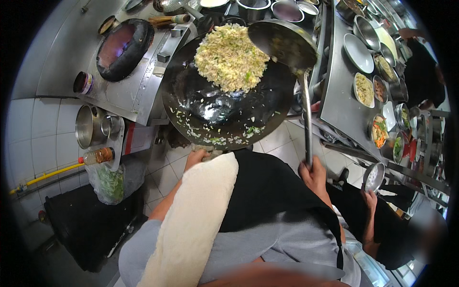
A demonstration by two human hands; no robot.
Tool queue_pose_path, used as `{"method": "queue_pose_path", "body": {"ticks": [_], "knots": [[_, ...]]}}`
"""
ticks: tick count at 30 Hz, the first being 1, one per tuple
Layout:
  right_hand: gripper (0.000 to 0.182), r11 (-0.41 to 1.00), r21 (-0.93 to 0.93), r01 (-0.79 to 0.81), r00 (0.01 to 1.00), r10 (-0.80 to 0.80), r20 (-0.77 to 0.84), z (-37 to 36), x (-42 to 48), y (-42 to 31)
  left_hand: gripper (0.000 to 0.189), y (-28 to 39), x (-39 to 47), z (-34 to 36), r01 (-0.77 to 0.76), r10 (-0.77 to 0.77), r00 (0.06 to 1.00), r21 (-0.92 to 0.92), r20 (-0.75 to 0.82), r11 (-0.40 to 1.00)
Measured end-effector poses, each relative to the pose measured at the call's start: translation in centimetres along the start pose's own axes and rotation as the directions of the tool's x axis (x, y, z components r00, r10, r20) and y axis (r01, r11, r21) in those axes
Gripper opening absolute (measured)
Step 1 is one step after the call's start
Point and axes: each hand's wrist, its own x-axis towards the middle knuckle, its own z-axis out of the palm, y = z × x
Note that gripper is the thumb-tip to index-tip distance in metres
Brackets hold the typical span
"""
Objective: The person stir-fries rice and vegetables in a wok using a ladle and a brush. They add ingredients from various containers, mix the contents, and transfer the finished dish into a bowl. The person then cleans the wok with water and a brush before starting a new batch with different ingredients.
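Observation:
A large black wok (229,114) stands before me with a heap of fried rice (231,59) towards its far side. Loose rice grains and green bits cling along the near slope. My left hand (196,158) grips the near rim of the wok through a folded cloth (206,151). In my right hand (314,175) is the long metal handle of a large wok ladle (304,118). The ladle's dark bowl hangs over the right side of the wok, beside the rice, with food bits stuck to it. A cream towel (200,208) partly covers my left forearm.
A lit burner (120,50) is at left, with a bamboo brush (168,20) behind it. Ingredient pots (252,7) line the back. On the right, a steel counter (340,89) bears plates and bowls of food. A co-worker (387,222) holds a metal bowl (374,177) nearby.

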Motion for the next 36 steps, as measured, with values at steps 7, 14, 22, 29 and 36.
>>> {"method": "queue_pose_path", "body": {"ticks": [7, 14, 22, 29, 36], "knots": [[0.057, 0.995, -0.088, 0.057, 0.998, -0.06, -0.031, -2.8, 1.5, -7.8, 0.022, 5.9, 5.9, -0.1, 0.381, -0.473, 0.881, -0.634, 0.027, 0.673], [0.061, 0.981, -0.01, -0.195, 0.946, 0.191, 0.26, 0.9, 8.8, -9.8, 0.035, 3.7, 6.6, 3.8, 0.168, -0.265, 0.957, -0.519, -0.12, 0.838], [0.026, 0.57, 0.526, -0.631, 0.716, 0.168, 0.677, 3.9, 6.6, -7.4, 0.024, -1.7, 9.0, 3.3, 0.624, -0.573, 0.751, -0.635, 0.328, 0.455], [0.034, 0.503, 0.583, -0.638, 0.758, 0.274, 0.592, -1.7, 0.9, -9.4, 0.023, 5.3, 9.2, -1.5, 0.442, -0.267, 0.886, -0.514, 0.38, 0.735], [0.045, 0.46, 0.758, -0.462, 0.885, 0.289, 0.364, -12.9, 0.8, -12.5, 0.029, 11.6, 17.4, 0.6, 0.677, -0.384, 0.727, -0.503, 0.569, 0.537]]}}
